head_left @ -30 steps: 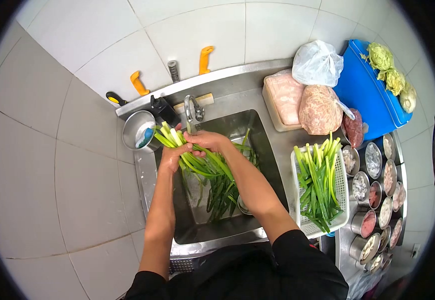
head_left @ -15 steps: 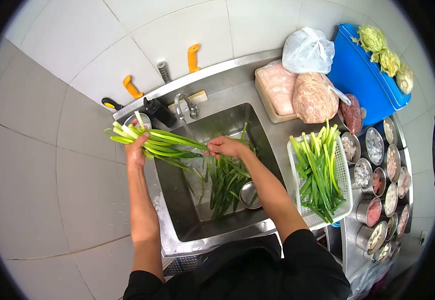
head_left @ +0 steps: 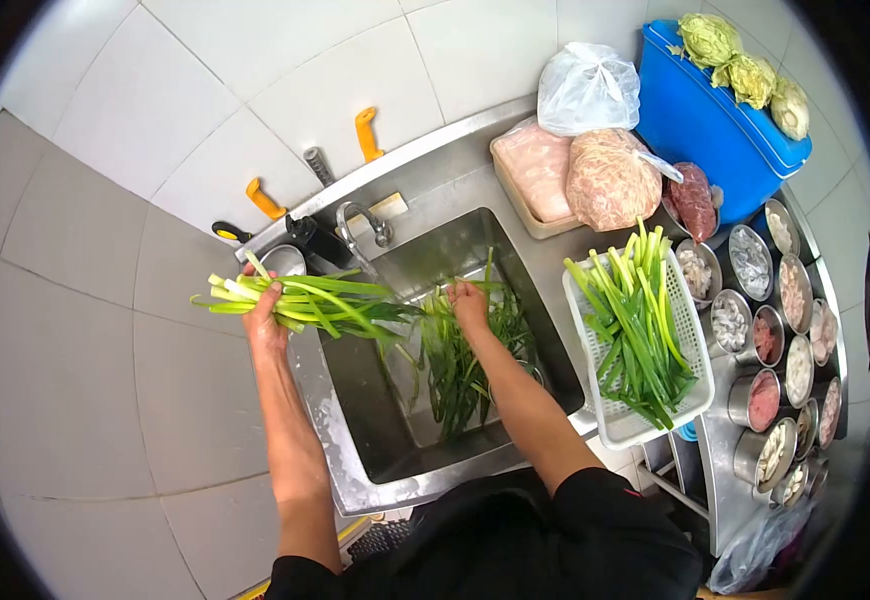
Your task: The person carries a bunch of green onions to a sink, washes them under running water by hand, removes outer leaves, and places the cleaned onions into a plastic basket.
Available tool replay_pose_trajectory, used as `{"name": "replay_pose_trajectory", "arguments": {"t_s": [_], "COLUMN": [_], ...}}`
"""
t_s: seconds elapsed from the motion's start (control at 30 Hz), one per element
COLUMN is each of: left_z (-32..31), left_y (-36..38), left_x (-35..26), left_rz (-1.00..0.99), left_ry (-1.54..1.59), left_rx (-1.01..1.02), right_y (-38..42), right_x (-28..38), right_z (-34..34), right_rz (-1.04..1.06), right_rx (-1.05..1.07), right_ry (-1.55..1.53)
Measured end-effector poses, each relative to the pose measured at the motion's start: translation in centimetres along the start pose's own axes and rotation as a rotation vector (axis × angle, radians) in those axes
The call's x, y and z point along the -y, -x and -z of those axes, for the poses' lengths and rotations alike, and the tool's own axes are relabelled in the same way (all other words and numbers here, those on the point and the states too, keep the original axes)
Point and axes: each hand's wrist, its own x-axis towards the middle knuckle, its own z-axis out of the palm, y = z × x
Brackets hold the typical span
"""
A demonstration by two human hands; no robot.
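Note:
A bunch of green onions (head_left: 340, 303) is wrapped in my left hand (head_left: 263, 318), at the left edge of the sink. The pale root ends point left, and the green tops hang over the basin. My right hand (head_left: 469, 302) is over the middle of the steel sink (head_left: 395, 440), its fingers pinched together. What they hold, if anything, is hidden. Loose green leaves (head_left: 455, 375) lie in the basin below and around it. The curved faucet (head_left: 363, 225) rises behind, between my hands.
A white basket (head_left: 697, 375) of green onions stands right of the sink. Behind it are a tray of pale meat (head_left: 535, 170), bagged meat (head_left: 615, 180) and a blue bin (head_left: 715, 120). Several steel cups (head_left: 755, 455) of food line the right side. Yellow-handled tools (head_left: 367, 135) are along the wall.
My right hand has moved right, away from the tips of the bunch, to above the loose leaves. My left hand still holds the green onions. The view has shifted slightly.

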Motion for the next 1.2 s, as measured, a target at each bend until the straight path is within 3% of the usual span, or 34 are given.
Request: {"name": "replay_pose_trajectory", "arguments": {"t_s": [0.03, 0.17, 0.23, 0.3, 0.33, 0.4, 0.43, 0.47, 0.53, 0.6, 0.63, 0.67, 0.73, 0.8, 0.87, 0.93, 0.97, 1.0, 1.07, 1.2], "left_z": [-0.2, -0.7, -1.8, -2.8, -3.0, -3.5, -3.6, -3.7, -3.7, -4.1, -4.4, -4.6, -5.3, -6.3, -8.1, -11.0, -11.9, -12.6, -13.1, -12.1], "left_y": [0.4, 0.4, 0.9, 1.1, 1.0, 1.0, 0.9, 1.1, 1.4, 1.6, 1.5, 1.8, 3.0, 3.9, 4.9, 6.5, 7.0, 7.2, 7.5, 6.7], "left_x": [-0.7, -0.6, -0.6, -0.1, 0.0, 0.1, 0.1, 0.1, 0.7, 0.8, 0.7, 0.8, 1.3, 2.8, 4.2, 4.6, 4.6, 4.4, 4.1, 6.3], "left_rz": [0.028, 0.02, 0.046, 0.067, 0.065, 0.059, 0.044, 0.031, 0.026, 0.017, 0.039, 0.066, 0.144, 0.158, 0.206, 0.21, 0.235, 0.238, 0.36, 0.5], "left_ry": [-0.036, -0.051, -0.051, -0.047, -0.044, -0.04, -0.044, -0.05, -0.034, -0.022, -0.054, -0.086, -0.167, -0.248, -0.256, -0.236, -0.183, -0.176, -0.084, -0.011], "left_rx": [0.056, 0.093, 0.115, 0.141, 0.142, 0.144, 0.14, 0.133, 0.077, 0.026, 0.051, 0.069, 0.108, 0.178, 0.254, 0.338, 0.375, 0.378, 0.453, 0.454], "right_y": [0.4, 1.4, 4.7, 6.1, 6.7, 7.2, 7.9, 7.9, 7.0, 4.9, 4.7, 5.8, 6.8, 6.2, 9.9, 12.2, 12.9, 12.9, 12.9, 15.1], "right_x": [-0.1, 5.3, 11.6, 14.3, 15.4, 16.6, 15.6, 14.5, 12.0, 10.0, 9.4, 9.3, 9.9, 12.7, 17.5, 20.1, 21.0, 21.1, 20.7, 21.4], "right_z": [0.1, -0.1, -0.9, -1.5, -1.0, -0.4, -0.6, -0.8, -1.1, 1.1, 1.4, 1.8, 2.2, 1.7, 0.8, 0.9, 1.4, 2.2, 4.4, 11.4], "right_rz": [-0.005, 0.712, 0.521, 0.58, 0.58, 0.631, 0.397, 0.395, 0.27, 0.034, 0.041, 0.22, 0.386, 0.915, 0.66, 0.674, 0.682, 0.681, 0.478, 0.477], "right_rx": [0.007, -0.162, 0.356, 0.649, 0.639, 0.918, 0.926, 0.929, 0.392, 0.145, 0.147, -0.1, -0.348, -0.052, 0.509, 0.653, 0.474, 0.47, 0.456, 0.112], "right_ry": [0.004, 0.595, 0.075, 0.016, 0.017, 0.577, 0.193, 0.192, -0.19, -0.144, -0.149, 0.571, 1.298, 0.557, 0.115, 0.105, 0.211, 0.218, 0.303, 0.377]}}
